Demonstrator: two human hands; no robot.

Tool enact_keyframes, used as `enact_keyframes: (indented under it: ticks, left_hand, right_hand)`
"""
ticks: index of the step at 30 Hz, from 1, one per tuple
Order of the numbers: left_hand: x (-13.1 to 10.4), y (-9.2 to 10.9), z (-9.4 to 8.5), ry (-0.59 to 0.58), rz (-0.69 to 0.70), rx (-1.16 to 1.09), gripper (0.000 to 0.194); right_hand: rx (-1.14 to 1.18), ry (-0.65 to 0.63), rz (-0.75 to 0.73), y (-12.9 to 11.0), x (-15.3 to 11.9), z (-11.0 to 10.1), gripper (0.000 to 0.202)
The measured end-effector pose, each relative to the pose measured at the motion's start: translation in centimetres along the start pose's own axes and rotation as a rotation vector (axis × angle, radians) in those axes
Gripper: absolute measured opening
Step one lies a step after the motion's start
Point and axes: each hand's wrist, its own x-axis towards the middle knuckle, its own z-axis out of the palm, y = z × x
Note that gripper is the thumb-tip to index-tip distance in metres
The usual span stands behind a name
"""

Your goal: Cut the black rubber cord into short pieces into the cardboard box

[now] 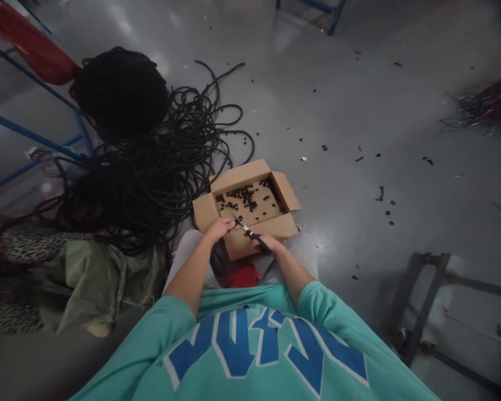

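Note:
My right hand [266, 241] is wrapped round the black handles of a pair of scissors [246, 229], whose blades point up and left over the near side of an open cardboard box [259, 227]. Close to the blades, my left hand [222, 228] has its fingers pinched on a small dark piece, probably the end of black tubing; it is too small to make out fully. Many short black pieces [244, 196] lie scattered on the bottom of the box. The box rests between my knees.
A large tangle of black tubing [142, 178] and a black coil [119, 92] lie at the left. A person in green trousers [96, 273] sits beside me. Blue frames [29, 133] stand left, a metal frame [430, 301] right. Black scraps dot the floor [342, 111].

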Motion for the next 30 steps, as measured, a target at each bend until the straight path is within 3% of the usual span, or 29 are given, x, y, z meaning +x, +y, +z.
enact_keyframes:
  ticks: [8, 16, 22, 30]
  left_hand:
    - [-0.5, 1.0, 0.0, 0.042, -0.094, -0.264, 0.029]
    - [-0.6, 0.9, 0.2, 0.134, -0.153, -0.460, 0.024]
    - [-0.6, 0.6, 0.7, 0.166, -0.112, -0.436, 0.019]
    - [-0.8, 0.7, 1.1, 0.110, -0.100, -0.394, 0.022]
  right_hand:
    - [0.047, 0.093, -0.020, 0.2, 0.2, 0.2, 0.051]
    - [-0.049, 0.047, -0.038, 0.0, 0.2, -0.3, 0.061]
    - [-0.098, 0.004, -0.089, 0.0, 0.3, -0.1, 0.058]
    - [-0.094, 0.026, -0.076, 0.4, 0.5, 0.1, 0.058]
